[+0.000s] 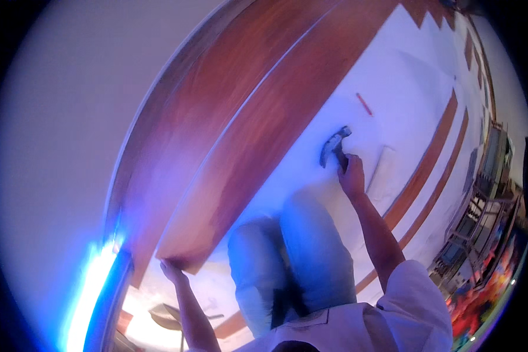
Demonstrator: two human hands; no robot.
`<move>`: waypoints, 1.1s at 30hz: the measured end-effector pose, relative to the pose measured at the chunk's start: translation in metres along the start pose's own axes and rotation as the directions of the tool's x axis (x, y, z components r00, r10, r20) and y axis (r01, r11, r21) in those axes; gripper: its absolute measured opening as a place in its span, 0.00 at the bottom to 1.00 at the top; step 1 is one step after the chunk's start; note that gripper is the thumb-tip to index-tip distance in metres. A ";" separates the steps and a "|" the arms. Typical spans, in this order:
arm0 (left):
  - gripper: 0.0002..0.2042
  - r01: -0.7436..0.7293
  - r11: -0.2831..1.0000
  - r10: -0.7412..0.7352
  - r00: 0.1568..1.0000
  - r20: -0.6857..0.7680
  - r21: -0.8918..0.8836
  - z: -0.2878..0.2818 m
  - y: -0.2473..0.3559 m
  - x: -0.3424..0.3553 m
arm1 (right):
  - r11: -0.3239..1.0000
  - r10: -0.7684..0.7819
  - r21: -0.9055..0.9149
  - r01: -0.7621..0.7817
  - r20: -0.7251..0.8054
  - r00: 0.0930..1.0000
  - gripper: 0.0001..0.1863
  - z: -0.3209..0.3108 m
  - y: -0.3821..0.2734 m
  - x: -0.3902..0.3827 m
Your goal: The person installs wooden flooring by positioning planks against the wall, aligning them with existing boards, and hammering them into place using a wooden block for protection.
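Observation:
In my right hand (352, 176) is a claw hammer (336, 144), gripped by its handle with the head raised over the pale floor covering. My left hand (173, 271) holds the near end of a long reddish-brown floorboard (264, 141), at its left corner; part of the fingers is hidden at the board's end. This board lies alongside other laid boards (188, 129), with a thin light gap running between them. My knees rest on the pale covering (299, 152), to the right of the board.
A red pencil-like stick (364, 104) lies beyond the hammer. Two narrow boards (422, 170) lie to the right, with a white strip (384, 167) nearer me. Cluttered furniture (481, 205) stands far right. A wall (70, 117) borders the boards on the left; bright light (91, 299) glares at lower left.

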State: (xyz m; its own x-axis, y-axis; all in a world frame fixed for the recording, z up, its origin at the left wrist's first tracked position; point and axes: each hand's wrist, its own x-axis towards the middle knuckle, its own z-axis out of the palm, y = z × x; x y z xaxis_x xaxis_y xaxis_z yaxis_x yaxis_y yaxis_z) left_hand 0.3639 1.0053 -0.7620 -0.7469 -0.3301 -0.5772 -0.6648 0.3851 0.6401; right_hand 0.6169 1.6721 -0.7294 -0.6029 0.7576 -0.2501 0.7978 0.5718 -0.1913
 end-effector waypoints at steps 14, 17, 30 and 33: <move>0.26 -0.233 0.234 0.078 0.972 0.221 0.944 0.009 0.068 0.031 | 0.951 -0.034 0.309 0.027 0.019 0.999 0.17 0.015 0.013 0.001; 0.28 -0.177 -0.017 -0.132 0.976 0.174 0.984 0.010 0.090 0.027 | 0.956 0.012 0.294 0.007 -0.065 0.998 0.12 0.005 0.011 0.026; 0.21 -0.970 -0.240 0.440 -0.153 0.885 -0.048 0.448 0.348 -0.044 | 0.995 0.042 0.095 0.006 -0.494 0.869 0.18 -0.031 0.083 0.277; 0.26 -0.949 -0.285 0.296 -0.220 0.930 -0.133 0.566 0.385 -0.060 | 0.990 -0.010 0.125 0.072 -0.440 0.898 0.18 -0.036 0.112 0.288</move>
State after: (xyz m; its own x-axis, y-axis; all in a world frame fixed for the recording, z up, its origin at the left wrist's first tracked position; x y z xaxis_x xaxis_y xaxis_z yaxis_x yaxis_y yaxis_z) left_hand 0.1589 1.6610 -0.7673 -0.0226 0.9877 -0.1549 0.8970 0.0884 0.4330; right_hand 0.5331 1.9654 -0.7891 -0.5487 0.8130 0.1949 0.7456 0.5813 -0.3258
